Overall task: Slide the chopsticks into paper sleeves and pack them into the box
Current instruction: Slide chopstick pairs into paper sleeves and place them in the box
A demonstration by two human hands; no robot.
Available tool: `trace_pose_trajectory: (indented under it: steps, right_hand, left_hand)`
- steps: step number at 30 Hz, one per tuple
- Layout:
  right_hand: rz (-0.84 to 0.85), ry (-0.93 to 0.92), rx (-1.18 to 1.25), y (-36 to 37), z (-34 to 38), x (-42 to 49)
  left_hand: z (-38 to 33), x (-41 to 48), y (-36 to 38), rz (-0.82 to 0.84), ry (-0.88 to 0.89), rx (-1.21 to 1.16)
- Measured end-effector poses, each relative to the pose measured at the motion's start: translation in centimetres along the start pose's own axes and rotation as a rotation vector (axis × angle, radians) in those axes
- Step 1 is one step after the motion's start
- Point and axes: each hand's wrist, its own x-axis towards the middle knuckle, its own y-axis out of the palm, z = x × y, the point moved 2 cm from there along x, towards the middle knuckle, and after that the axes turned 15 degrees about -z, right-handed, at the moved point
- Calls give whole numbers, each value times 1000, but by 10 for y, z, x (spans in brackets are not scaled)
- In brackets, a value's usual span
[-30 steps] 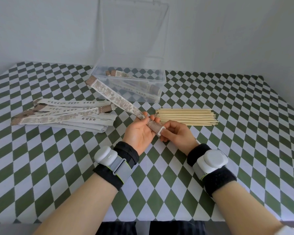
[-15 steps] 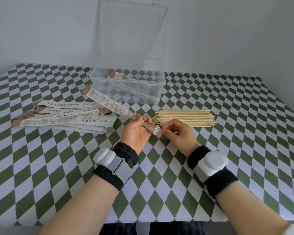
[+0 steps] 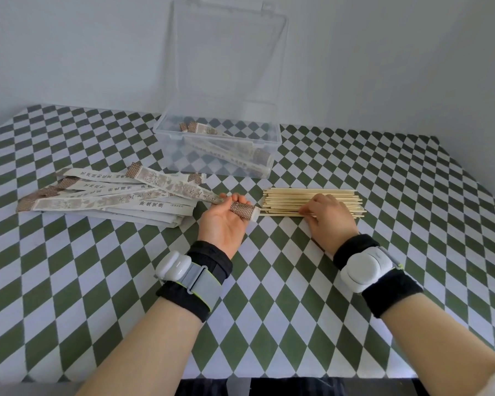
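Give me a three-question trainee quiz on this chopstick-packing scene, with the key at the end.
1. Is the clear box open or closed?
2. The right hand touches: A the clear box, B the loose chopsticks, C nothing.
3. True or false: the left hand holds a paper sleeve.
Key: 1 open; 2 B; 3 true.

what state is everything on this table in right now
clear plastic box, lid open and upright, a few sleeves inside
patterned paper sleeve, gripped near its brown end by the left hand
loose stack of paper sleeves, lying flat
bare wooden chopsticks, piled flat, right hand touching them
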Motion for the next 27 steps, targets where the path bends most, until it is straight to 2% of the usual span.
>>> trace_pose_trajectory:
  steps: [6,9,20,24,27]
  right_hand:
    - [83,-67,59,0,17,1]
    - [102,-88,-7,-3,19,3]
    - [308,-8,-180,-12,18,15]
    - [402,21,-94,-7,21,16]
    - [400,-5,-123,-8,21,14]
  left_hand:
    - [-5,6,-4,-23,23,-29]
    - [-4,9,-6,-31,38,-33]
    - [-1,8,-5,-18,13,-15]
    - [-1,9,-6,-11,0,8]
    - [-1,9,-7,-9,2,27]
